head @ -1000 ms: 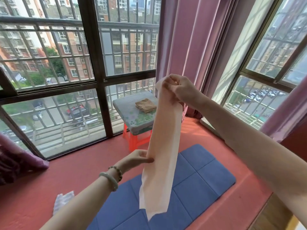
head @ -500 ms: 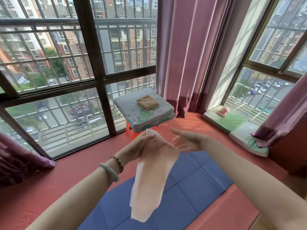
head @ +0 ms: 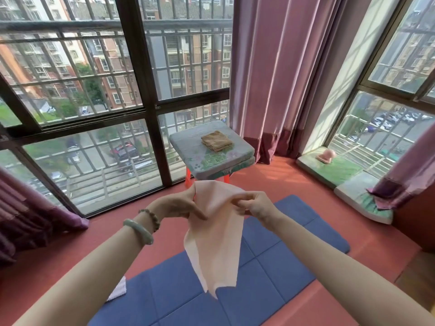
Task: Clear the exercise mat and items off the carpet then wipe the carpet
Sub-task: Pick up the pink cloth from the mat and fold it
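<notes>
Exercise mat [head: 277,267]: blue, segmented, flat on the red carpet [head: 367,222], mid-floor, far corner toward the right-hand window. Not yet lifted.

Pink cloth [head: 215,243]: held up over the mat, hanging free, lower tip above the mat's middle. Left hand [head: 179,204] pinches one side of its top edge. Right hand [head: 256,205] pinches the other side, fingertips bunched into a fold. Hands near each other, fabric slack between them.

White cloth [head: 117,289]: on the carpet at the mat's near left edge, partly behind the left forearm.

Stool [head: 200,158]: cushion-topped, at the carpet's far edge by the window, folded tan cloth [head: 216,141] on top.

Judgement: clearing step, loose items first. Cannot tell whether the pink cloth is being folded away or readied for wiping. Next move calls for setting it off the carpet, collecting the white cloth, then folding the mat along its seams with both hands. Wiping waits until the mat is gone.
</notes>
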### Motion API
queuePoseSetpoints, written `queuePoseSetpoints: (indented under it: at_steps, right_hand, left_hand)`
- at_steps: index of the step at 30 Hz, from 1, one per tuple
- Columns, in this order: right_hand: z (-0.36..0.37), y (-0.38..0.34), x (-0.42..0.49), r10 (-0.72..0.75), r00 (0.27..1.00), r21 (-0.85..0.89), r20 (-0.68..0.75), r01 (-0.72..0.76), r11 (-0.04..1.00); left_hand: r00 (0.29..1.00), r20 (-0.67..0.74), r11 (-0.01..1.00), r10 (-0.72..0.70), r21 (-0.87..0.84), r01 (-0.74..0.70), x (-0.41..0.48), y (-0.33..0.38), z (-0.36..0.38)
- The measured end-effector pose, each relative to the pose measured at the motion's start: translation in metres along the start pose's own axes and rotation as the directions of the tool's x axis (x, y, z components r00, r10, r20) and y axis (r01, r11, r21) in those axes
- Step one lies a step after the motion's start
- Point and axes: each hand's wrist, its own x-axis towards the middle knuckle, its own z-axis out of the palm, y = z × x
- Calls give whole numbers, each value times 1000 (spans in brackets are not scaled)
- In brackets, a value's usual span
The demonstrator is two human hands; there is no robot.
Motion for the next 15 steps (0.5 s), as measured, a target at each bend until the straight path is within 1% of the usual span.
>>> queuePoseSetpoints:
  at_steps: [1, 3, 4, 6, 9, 11, 13, 15]
  right_hand:
    - [0, -2, 0, -22, 999, -17, -23, 22, 1000]
    - [-3, -6, 2, -69, 997, -74, -46, 65, 995]
    - [-3, -9, 3, -90, 995, -134, -50, 82, 988]
    - [-3, -15, 5, -112, 991, -231, -68, 94, 968]
    - [1, -23, 11, -80, 989, -160, -123, 60, 985]
    - [4, -29, 14, -4, 980, -102, -200, -17, 995]
    - [3, -35, 17, 87, 950, -37, -301, -103, 994]
    - [3, -40, 18, 163, 916, 49, -368, -156, 987]
  left_hand:
    - [1000, -4, 997, -31, 70, 31, -5, 1, -3]
    - [999, -32, 988, -40, 151, 44, -13, 3, -10]
    - [997, -74, 987, -35, 151, 46, -15, 3, -14]
    - [981, -194, 998, -11, 61, 23, -15, 2, -20]
    - [929, -370, 989, -17, -143, -39, -10, 1, -20]
    - [884, -467, 968, -22, -231, -98, -5, 4, -14]
    - [856, -518, 954, -1, -256, -154, -1, 10, -9]
    - [864, -502, 962, 33, -219, -164, 0, 16, -8]
